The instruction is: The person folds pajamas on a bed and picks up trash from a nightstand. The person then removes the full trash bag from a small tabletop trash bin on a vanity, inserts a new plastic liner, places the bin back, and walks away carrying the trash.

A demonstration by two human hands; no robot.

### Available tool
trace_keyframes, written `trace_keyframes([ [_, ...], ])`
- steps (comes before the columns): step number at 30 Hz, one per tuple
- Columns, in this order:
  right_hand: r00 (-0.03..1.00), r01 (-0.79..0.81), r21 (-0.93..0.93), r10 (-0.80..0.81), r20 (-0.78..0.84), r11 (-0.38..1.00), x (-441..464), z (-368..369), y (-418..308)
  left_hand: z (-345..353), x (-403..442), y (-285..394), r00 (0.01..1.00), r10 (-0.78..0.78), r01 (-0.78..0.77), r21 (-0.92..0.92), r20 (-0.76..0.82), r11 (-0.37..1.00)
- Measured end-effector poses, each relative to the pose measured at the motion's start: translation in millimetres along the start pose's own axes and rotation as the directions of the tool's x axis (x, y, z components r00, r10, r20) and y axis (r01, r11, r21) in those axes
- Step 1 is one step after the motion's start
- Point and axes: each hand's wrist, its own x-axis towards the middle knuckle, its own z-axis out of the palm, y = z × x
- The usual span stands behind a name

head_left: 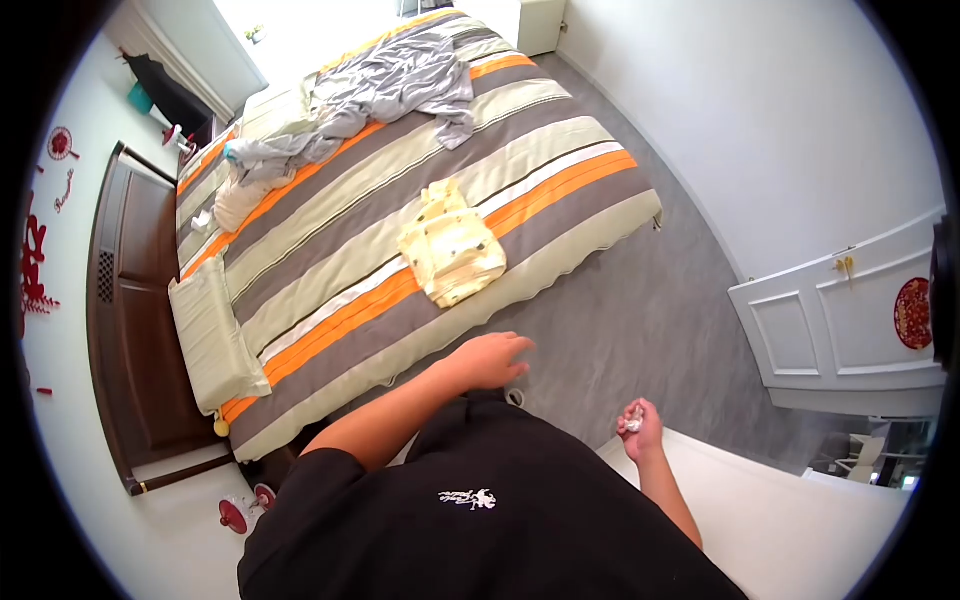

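My left hand [492, 361] is in front of my waist, close to the near edge of the bed, with its fingers loosely extended and nothing in them. Off to the right, my right hand [643, 432] is closed around a small white crumpled thing [633, 424]; its exact kind does not show. A folded pale yellow cloth [455, 250] with small dark prints lies on the striped bedspread [340, 225], beyond my left hand and apart from it.
A rumpled grey blanket [390, 90] lies at the bed's far side. A pillow [215, 335] rests by the dark wooden headboard [150, 320]. A white crumpled tissue [202, 220] is near the headboard. Grey floor [640, 310] runs between bed and white door [840, 310].
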Motion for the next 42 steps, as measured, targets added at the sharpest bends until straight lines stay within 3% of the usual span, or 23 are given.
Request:
trace_keyframes([
  [2, 0.999, -0.029, 0.116, 0.025, 0.029, 0.993, 30, 6, -14, -6, 30, 14, 0.998, -0.01, 0.01, 0.007, 0.058, 1.0],
  [4, 1.0, 0.009, -0.024, -0.009, 0.002, 1.0, 65, 39, -41, -10, 62, 22, 0.994, -0.024, 0.024, 0.0, 0.109, 1.0],
  [6, 0.976, 0.041, -0.373, 0.042, 0.213, 0.927, 99, 74, -85, -16, 96, 26, 0.986, 0.049, -0.044, -0.039, 0.157, 0.998],
  [9, 0.928, 0.165, -0.466, 0.022, 0.371, 0.869, 153, 104, -164, -37, 160, 41, 0.991, 0.067, -0.062, -0.05, 0.118, 0.997],
  [11, 0.944, 0.182, -0.514, -0.002, 0.331, 0.838, 201, 87, -213, -56, 213, 49, 0.993, 0.065, -0.063, -0.029, 0.1, 0.998],
  [15, 0.993, 0.113, -0.627, -0.105, 0.05, 0.771, 272, -36, -282, -94, 348, 85, 0.991, 0.075, -0.077, 0.014, 0.109, 0.997],
  [16, 0.993, 0.066, -0.566, -0.108, -0.041, 0.822, 281, -86, -280, -108, 382, 99, 0.986, 0.097, -0.102, 0.028, 0.135, 0.994],
  [18, 0.955, -0.017, -0.551, -0.15, -0.257, 0.834, 271, -176, -267, -135, 452, 129, 0.931, 0.279, -0.313, 0.124, 0.237, 0.941],
  [19, 0.903, 0.123, -0.563, -0.328, -0.278, 0.817, 273, -238, -236, -148, 487, 144, 0.921, 0.29, -0.333, 0.138, 0.258, 0.933],
  [20, 0.901, 0.134, -0.934, -0.434, -0.025, 0.332, 250, -287, -234, -160, 522, 162, 0.892, 0.356, -0.41, 0.167, 0.279, 0.897],
  [21, 0.927, 0.015, -0.979, -0.37, -0.064, 0.206, 236, -305, -237, -170, 556, 177, 0.861, 0.417, -0.48, 0.193, 0.291, 0.856],
  [23, 0.926, -0.288, -0.896, -0.14, -0.35, 0.337, 232, -320, -253, -183, 625, 205, 0.853, 0.447, -0.5, 0.18, 0.269, 0.847],
  [25, 0.896, -0.414, -0.84, -0.006, -0.444, 0.352, 255, -333, -287, -186, 693, 216, 0.85, 0.471, -0.513, 0.171, 0.237, 0.841],
  [28, 0.896, -0.438, -0.854, 0.057, -0.441, 0.282, 330, -362, -362, -167, 788, 212, 0.868, 0.481, -0.494, 0.131, 0.122, 0.859],
  [30, 0.916, -0.399, -0.89, 0.049, -0.399, 0.222, 395, -383, -426, -144, 848, 191, 0.957, 0.279, -0.285, 0.074, 0.081, 0.956],
  [33, 0.964, -0.265, -0.963, -0.023, -0.264, -0.042, 548, -450, -528, -151, 882, 204, 0.978, 0.141, -0.186, 0.335, 0.155, 0.924],
  [34, 0.973, -0.21, -0.937, -0.035, -0.229, 0.28, 557, -370, -627, -157, 888, 209, 0.97, 0.201, -0.23, 0.244, 0.136, 0.942],
  [36, 0.987, -0.023, -0.975, -0.15, -0.058, 0.222, 669, -308, -751, -175, 890, 217, 0.991, 0.121, -0.122, 0.021, 0.052, 0.992],
  [37, 0.987, -0.015, -0.996, -0.159, -0.03, 0.09, 724, -266, -817, -183, 893, 216, 0.994, 0.109, -0.11, 0.029, 0.018, 0.994],
  [38, 0.954, 0.125, -0.99, -0.282, 0.1, 0.071, 803, -256, -863, -190, 896, 211, 0.996, 0.066, -0.072, -0.113, -0.062, 0.991],
  [39, 0.939, 0.145, -0.979, -0.331, 0.091, 0.142, 816, -188, -922, -199, 902, 207, 0.992, 0.012, -0.045, -0.261, -0.128, 0.964],
  [40, 0.924, 0.213, -0.949, -0.364, 0.118, 0.233, 829, -129, -970, -209, 913, 202, 0.99, -0.009, -0.028, -0.266, -0.14, 0.963],
  [42, 0.876, 0.334, -0.922, -0.425, 0.227, 0.197, 852, -22, -1038, -221, 931, 193, 0.897, -0.315, 0.039, -0.654, -0.31, 0.756],
])
